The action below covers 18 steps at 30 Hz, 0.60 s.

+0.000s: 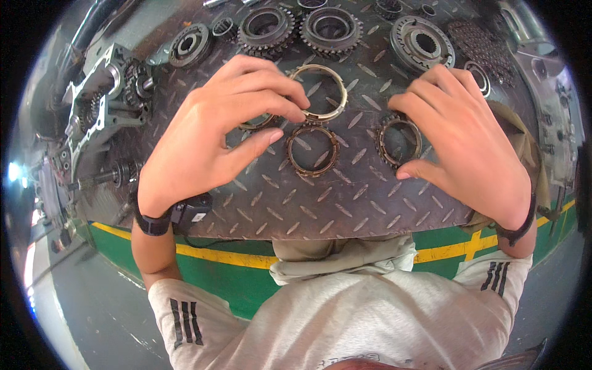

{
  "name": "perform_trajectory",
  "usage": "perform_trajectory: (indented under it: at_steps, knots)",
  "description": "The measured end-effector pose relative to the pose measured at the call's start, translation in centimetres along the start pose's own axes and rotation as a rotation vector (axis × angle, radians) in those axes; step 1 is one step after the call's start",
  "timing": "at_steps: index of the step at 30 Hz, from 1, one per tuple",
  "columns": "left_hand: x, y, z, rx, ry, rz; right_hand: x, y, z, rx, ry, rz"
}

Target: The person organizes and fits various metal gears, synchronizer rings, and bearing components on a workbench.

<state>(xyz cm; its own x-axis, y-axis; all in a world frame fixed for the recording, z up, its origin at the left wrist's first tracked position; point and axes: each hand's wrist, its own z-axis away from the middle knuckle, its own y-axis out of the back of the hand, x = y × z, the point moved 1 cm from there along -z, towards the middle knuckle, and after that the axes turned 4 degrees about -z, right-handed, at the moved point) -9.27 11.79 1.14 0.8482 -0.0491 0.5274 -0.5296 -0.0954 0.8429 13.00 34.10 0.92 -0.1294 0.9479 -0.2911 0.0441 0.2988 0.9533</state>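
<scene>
My left hand (209, 126) is over the left part of the plate, thumb apart from the fingers. Its fingertips reach the lower left rim of a larger pale brass ring (343, 92). Under that hand another ring (256, 125) is mostly hidden. Between my hands a dark bronze synchronizer ring (337, 151) lies flat, small teeth around its edge. My right hand (462, 139) spans a similar synchronizer ring (420, 143), fingers at its far edge and thumb at its near edge.
Across the far side stand two thick gears (285, 37) (356, 37), a hub (188, 46) and a wide round hub (425, 40). A dark chain (481, 46) lies far right. At left is a metal gearbox housing (92, 132). The tread-plate tabletop (296, 216) ends near my waist.
</scene>
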Motion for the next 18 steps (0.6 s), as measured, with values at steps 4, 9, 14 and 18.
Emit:
perform_trajectory:
  at_steps: [4, 9, 14, 18]
  knots:
    - [-0.5, -0.1, 0.2, -0.039, -0.061, 0.073, -0.3, 0.2, -0.5, -0.035, 0.012, -0.005]
    - [-0.1, -1.2, 0.0, -0.138, -0.166, 0.24, -0.5, 0.1, -0.4, -0.061, -0.055, -0.119]
    - [-0.7, -0.9, 0.0, -0.07, -0.141, 0.092, -0.2, 0.6, -0.3, -0.017, -0.128, -0.246]
    - [-0.6, -1.0, 0.4, -0.139, -0.044, -0.069, -0.6, 0.9, -1.1, 0.101, -0.252, -0.461]
